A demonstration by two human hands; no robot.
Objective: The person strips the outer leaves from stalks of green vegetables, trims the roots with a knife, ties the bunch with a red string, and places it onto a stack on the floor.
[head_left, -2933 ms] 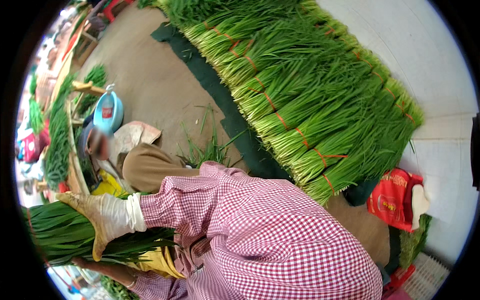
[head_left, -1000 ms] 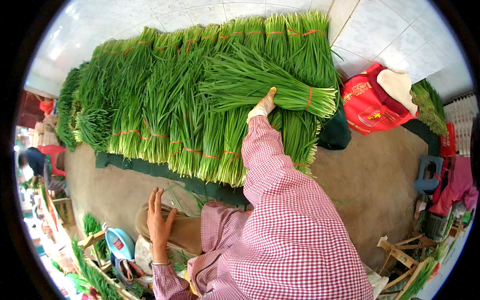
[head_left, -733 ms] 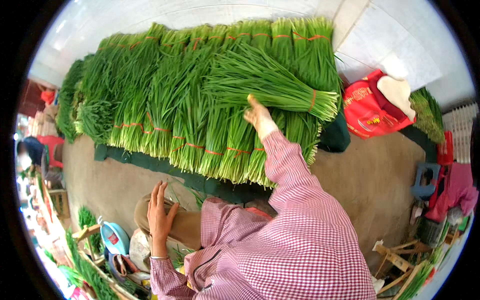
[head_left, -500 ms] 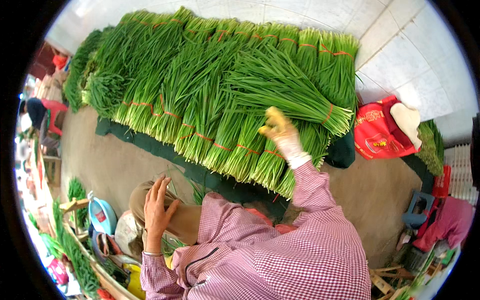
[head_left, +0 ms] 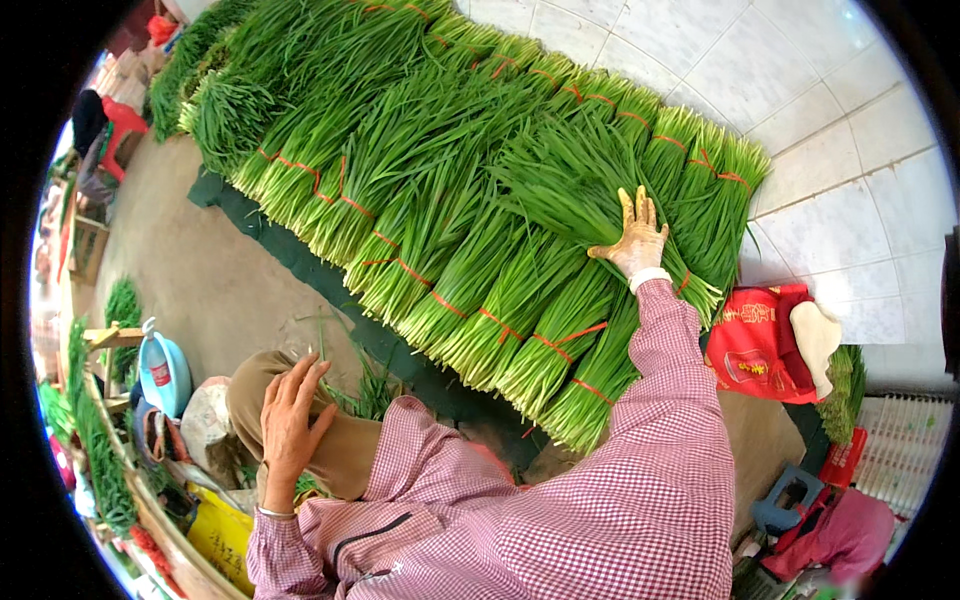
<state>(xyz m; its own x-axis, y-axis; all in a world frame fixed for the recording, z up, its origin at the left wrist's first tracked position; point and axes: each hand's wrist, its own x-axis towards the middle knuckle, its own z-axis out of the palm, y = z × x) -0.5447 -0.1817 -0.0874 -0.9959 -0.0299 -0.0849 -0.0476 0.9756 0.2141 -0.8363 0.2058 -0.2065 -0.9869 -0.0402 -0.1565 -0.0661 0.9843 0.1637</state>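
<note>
My right hand, in a thin yellow-stained glove, lies with fingers spread on a loose-topped bundle of garlic chives. That bundle rests across the others, its pale cut ends pointing to the lower right and a red tie near them. Beneath and around it lie rows of tied garlic chive bundles, leaves toward the middle, stems outward. My bare left hand rests on my knee in brown trousers, fingers stretched out and holding nothing that I can make out.
A dark green cloth lies under the bundles. To the right are a red bag with a cream cloth thing on it, and a blue-grey plastic stool. A light blue basin stands at left. White tiled walls border the pile.
My right hand has moved right and forward from above the pile onto the top bundle, its fingers spreading. The view has shifted and tilted. My left hand stays on the knee.
</note>
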